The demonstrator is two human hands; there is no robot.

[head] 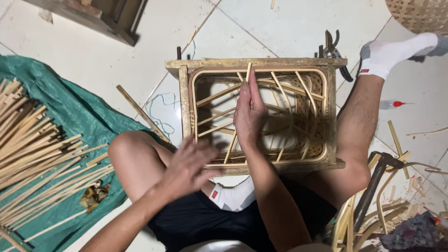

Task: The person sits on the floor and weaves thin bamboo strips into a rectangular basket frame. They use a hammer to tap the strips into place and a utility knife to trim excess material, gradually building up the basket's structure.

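Bamboo strip upright at far rim of basket frame, centre floor | right hand fingers pinching it | left hand blurred, spread wide, empty | looks light, springy, splintery; grip mid-length.
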